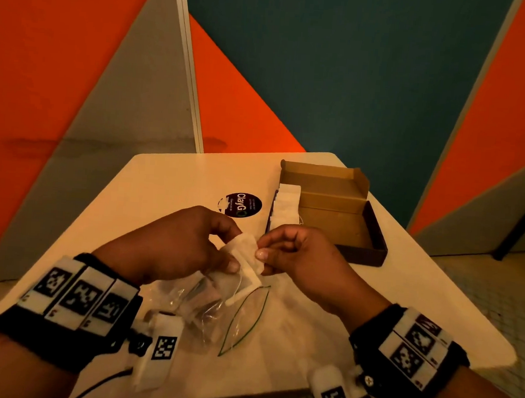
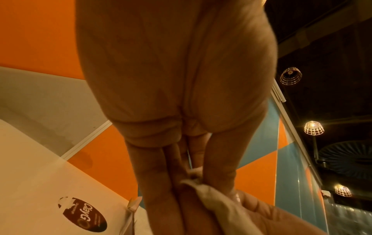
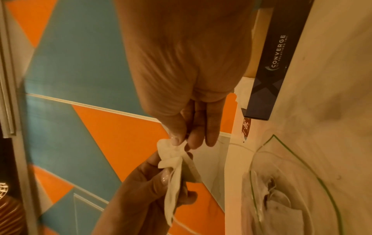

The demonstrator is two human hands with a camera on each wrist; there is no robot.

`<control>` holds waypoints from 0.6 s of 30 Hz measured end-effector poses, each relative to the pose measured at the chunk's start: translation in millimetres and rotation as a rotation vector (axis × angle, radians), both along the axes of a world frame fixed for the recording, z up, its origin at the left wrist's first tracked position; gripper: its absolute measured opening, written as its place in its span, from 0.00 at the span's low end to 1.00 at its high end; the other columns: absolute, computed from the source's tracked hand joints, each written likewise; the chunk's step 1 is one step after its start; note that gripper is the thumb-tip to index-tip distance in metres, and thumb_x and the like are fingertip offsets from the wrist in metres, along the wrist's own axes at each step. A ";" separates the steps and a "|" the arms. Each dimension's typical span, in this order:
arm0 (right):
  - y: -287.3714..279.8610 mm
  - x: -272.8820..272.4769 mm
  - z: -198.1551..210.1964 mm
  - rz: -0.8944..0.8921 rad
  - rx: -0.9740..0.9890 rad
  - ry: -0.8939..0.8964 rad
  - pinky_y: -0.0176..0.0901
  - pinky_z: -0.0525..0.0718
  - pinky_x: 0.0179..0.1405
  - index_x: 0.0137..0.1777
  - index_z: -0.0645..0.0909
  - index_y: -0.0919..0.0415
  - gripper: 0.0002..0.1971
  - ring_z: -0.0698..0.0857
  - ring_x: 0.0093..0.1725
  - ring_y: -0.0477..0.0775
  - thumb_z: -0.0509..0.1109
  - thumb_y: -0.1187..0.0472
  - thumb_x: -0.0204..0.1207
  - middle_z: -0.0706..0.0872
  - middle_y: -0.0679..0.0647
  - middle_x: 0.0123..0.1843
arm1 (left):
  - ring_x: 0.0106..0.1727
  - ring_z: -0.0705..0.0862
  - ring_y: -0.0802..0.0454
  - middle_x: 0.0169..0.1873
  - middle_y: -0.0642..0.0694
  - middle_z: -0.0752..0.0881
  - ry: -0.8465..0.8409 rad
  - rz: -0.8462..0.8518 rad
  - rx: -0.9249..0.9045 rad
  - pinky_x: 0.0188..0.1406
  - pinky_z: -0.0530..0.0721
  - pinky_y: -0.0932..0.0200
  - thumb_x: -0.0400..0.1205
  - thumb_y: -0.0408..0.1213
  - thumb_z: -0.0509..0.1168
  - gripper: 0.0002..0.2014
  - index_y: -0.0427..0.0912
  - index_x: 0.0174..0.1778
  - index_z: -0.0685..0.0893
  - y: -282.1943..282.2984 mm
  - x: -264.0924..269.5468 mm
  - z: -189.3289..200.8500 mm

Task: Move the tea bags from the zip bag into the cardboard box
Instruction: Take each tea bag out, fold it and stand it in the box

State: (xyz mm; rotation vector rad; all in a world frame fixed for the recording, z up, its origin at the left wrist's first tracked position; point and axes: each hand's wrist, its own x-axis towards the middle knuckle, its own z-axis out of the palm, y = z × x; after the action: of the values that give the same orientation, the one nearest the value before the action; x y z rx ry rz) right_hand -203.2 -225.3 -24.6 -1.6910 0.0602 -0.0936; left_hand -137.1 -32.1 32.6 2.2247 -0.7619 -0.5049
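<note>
Both hands, left hand (image 1: 171, 242) and right hand (image 1: 300, 257), pinch tea bag (image 1: 246, 255) above zip bag (image 1: 215, 316).

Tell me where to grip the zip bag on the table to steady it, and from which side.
Grip the zip bag by its clear film just behind the green-edged mouth, coming from the left with the left hand. The mouth gapes toward the right and the box, so that side should stay free. Tea bags bulk the middle.
</note>
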 end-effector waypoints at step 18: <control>-5.1 -7.2 5.0 0.055 -0.075 -0.029 0.38 0.91 0.43 0.55 0.88 0.56 0.09 0.92 0.39 0.52 0.72 0.67 0.80 0.94 0.55 0.45 | 0.42 0.93 0.46 0.41 0.49 0.93 -0.053 0.003 0.001 0.45 0.92 0.51 0.77 0.27 0.74 0.08 0.46 0.42 0.92 3.7 4.5 2.6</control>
State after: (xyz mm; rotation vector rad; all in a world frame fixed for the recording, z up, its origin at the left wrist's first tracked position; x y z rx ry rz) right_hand -210.4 -230.5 -19.6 -1.7645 -0.0112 -0.0800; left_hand -132.5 -28.3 35.2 2.2474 -0.7854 -0.4461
